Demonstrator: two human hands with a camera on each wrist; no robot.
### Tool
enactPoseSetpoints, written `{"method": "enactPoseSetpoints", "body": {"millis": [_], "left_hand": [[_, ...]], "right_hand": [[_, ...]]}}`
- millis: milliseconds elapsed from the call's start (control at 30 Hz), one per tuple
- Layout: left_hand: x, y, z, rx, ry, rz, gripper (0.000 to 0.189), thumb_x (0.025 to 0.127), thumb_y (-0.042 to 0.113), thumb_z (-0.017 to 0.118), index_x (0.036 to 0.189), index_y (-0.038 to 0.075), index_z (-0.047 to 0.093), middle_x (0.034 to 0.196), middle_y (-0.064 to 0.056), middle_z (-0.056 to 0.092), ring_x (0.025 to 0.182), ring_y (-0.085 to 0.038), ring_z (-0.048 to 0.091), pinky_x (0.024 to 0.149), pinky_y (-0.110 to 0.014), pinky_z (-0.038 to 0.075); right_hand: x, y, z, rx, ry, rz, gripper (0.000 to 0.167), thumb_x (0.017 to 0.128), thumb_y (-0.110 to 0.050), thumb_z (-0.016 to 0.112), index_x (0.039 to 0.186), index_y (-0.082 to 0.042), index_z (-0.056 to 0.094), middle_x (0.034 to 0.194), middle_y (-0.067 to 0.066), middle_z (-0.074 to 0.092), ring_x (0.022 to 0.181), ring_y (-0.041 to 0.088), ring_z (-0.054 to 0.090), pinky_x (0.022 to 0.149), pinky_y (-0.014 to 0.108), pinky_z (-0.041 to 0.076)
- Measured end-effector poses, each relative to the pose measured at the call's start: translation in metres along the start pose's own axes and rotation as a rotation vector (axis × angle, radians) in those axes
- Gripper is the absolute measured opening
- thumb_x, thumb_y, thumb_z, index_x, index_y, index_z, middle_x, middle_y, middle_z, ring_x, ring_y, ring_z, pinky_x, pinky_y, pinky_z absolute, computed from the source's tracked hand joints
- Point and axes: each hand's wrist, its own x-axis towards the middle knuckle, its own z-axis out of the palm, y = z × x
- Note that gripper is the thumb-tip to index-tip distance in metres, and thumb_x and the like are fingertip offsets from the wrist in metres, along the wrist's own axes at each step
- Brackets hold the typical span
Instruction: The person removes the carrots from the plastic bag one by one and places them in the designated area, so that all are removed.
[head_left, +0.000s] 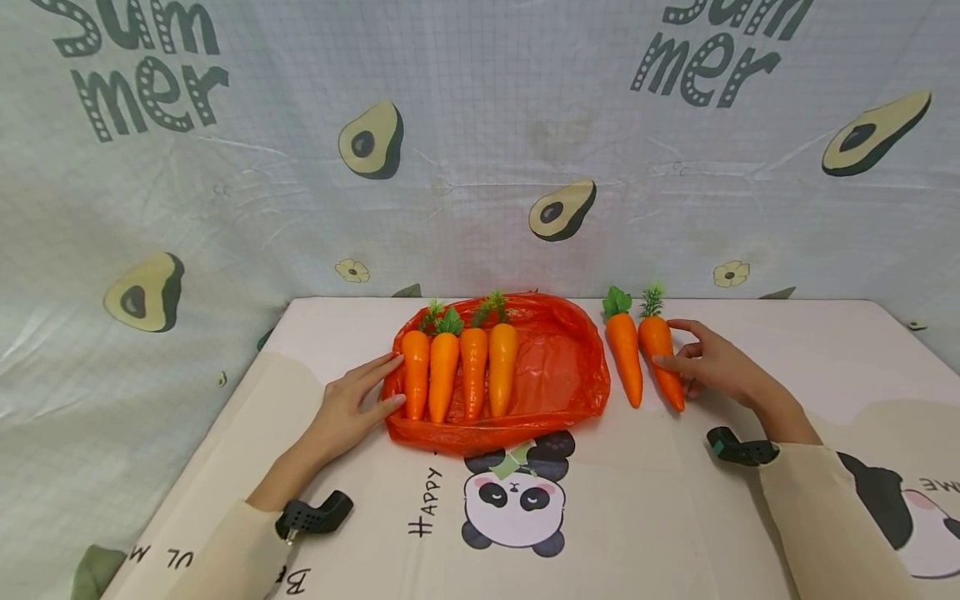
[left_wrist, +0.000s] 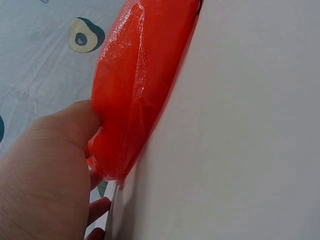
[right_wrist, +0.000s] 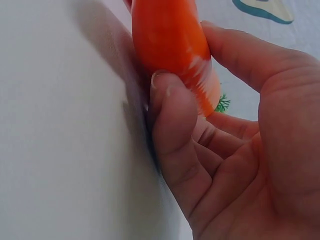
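Against the left side of a red plastic bag [head_left: 551, 367], spread open like a shallow basket, rests my left hand [head_left: 352, 410] with its fingers fairly straight. In the left wrist view the thumb lies along the bag's shiny wall [left_wrist: 132, 90], and some fingers are hidden behind it. Several orange carrots [head_left: 444, 375] with green tops lie side by side in the bag's left half. My right hand [head_left: 708, 364] pinches an orange carrot [head_left: 658, 350] with a feathery top, right of the bag; its body [right_wrist: 170, 35] fills the right wrist view's top. Another carrot [head_left: 624, 350] lies just left of it.
A pale table cover [head_left: 637, 517] with printed pandas and lettering lies under everything. At the table's far edge hangs a grey-white curtain [head_left: 465, 125] printed with avocados. Small black devices [head_left: 315, 514] are worn at both wrists.
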Motion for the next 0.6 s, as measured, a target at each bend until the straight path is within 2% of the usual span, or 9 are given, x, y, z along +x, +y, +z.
{"method": "enactPoseSetpoints", "body": {"millis": [400, 600], "left_hand": [[0.0017, -0.0012, 0.0004, -0.002, -0.006, 0.001, 0.060, 0.090, 0.036, 0.064, 0.143, 0.014, 0.047, 0.147, -0.013, 0.041, 0.133, -0.036, 0.034, 0.102, -0.058, 0.020], [0.0016, -0.0013, 0.0006, 0.006, 0.011, 0.015, 0.059, 0.090, 0.035, 0.065, 0.142, 0.013, 0.048, 0.145, -0.015, 0.042, 0.132, -0.037, 0.035, 0.101, -0.059, 0.022]], "right_hand": [[-0.0001, -0.0008, 0.0006, -0.023, 0.006, 0.012, 0.093, 0.086, -0.050, 0.066, 0.150, -0.003, 0.016, 0.093, 0.015, 0.055, 0.062, 0.025, 0.058, 0.062, 0.034, 0.053], [-0.0018, -0.0037, -0.0004, -0.051, -0.001, 0.016, 0.092, 0.086, -0.051, 0.065, 0.149, -0.002, 0.018, 0.093, 0.015, 0.055, 0.063, 0.025, 0.059, 0.063, 0.034, 0.053]]}}
